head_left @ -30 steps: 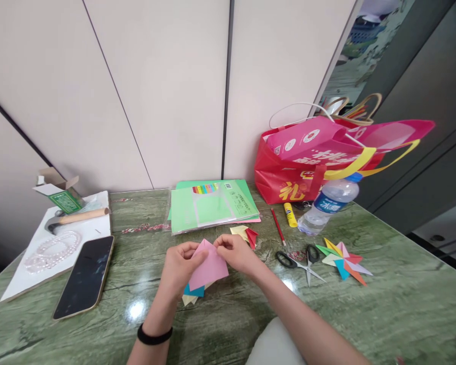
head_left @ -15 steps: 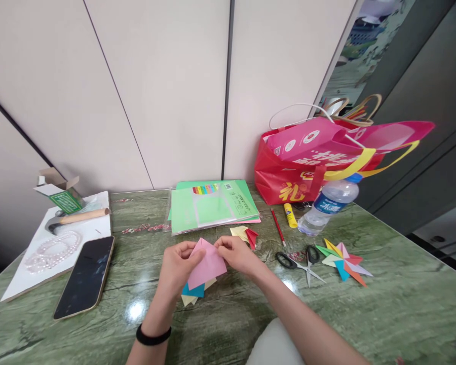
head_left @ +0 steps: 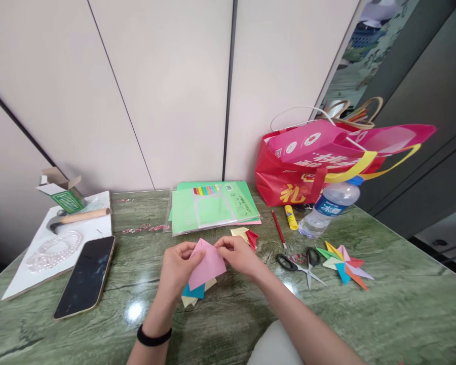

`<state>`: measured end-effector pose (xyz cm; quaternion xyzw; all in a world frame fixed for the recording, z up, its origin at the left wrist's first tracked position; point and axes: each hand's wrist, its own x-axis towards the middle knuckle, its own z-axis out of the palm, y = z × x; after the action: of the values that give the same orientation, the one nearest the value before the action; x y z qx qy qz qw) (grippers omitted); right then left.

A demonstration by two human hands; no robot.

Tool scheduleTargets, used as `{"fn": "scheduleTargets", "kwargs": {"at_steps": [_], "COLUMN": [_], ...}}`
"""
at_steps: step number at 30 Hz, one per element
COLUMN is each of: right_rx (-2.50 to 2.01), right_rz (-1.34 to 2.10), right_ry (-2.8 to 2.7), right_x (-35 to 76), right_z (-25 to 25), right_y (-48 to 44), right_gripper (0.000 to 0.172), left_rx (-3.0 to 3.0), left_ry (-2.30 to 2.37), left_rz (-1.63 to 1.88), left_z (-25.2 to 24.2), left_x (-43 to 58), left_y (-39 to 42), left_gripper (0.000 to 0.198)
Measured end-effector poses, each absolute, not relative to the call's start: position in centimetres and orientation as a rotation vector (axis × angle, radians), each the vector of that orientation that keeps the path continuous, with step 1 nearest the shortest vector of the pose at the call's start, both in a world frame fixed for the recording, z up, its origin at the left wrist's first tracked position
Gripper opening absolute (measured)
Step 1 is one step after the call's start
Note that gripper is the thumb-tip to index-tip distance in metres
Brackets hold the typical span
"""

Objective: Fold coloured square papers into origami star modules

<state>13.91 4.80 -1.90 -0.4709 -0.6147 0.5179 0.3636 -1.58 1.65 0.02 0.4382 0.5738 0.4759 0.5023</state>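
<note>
Both hands hold a folded pink paper (head_left: 208, 264) just above the green marble table (head_left: 395, 314). My left hand (head_left: 178, 268) pinches its left edge with fingers closed. My right hand (head_left: 238, 254) pinches the top right edge near the peak. Under the pink sheet lie a blue folded piece (head_left: 194, 291) and a pale yellow piece (head_left: 188, 301). Small yellow and red folded pieces (head_left: 247, 235) rest just beyond my right hand.
A pack of coloured paper (head_left: 213, 205) lies behind the hands. Scissors (head_left: 301, 263), a paper pinwheel star (head_left: 345, 263), red pencil (head_left: 278, 228), glue stick (head_left: 291, 216), water bottle (head_left: 329, 205) and red bag (head_left: 319, 162) sit right. A phone (head_left: 85, 276), beads and hammer on white board (head_left: 57, 243) lie left.
The hands and pink paper stay almost still; the paper sits slightly higher than a second ago. The camera view drifted a little.
</note>
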Motion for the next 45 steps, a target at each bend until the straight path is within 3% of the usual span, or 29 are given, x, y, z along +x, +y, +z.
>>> {"fn": "scheduleTargets", "kwargs": {"at_steps": [12,25,29,36,45], "right_rx": [-1.230,-1.273,-1.144,-1.061,-1.122], "right_rz": [1.434,1.310,1.285,1.179,1.122], "right_ry": [-1.484,-1.523,-1.497,-1.622,-1.611], "right_x": [13.9,14.4,14.0,13.8,13.9], "right_z": [-2.9,-2.8,-2.4,-2.0,-2.1], "right_y": [5.1,5.8,5.4,5.0,5.2], "right_gripper": [0.008,0.010,0.014,0.003,0.013], "left_rx": [0.964,0.822,0.875,0.947,0.991], "left_ry": [1.399,1.403,1.362,1.360,1.322], "left_rz": [1.215,1.393,1.300,1.223,1.221], "left_z": [0.1,0.7,0.3,0.2,0.1], "left_x": [-1.5,-3.1,-2.5,-1.8,-1.4], "left_y": [1.7,2.0,2.0,1.8,2.0], "left_gripper": [0.028,0.038,0.039,0.039,0.041]}}
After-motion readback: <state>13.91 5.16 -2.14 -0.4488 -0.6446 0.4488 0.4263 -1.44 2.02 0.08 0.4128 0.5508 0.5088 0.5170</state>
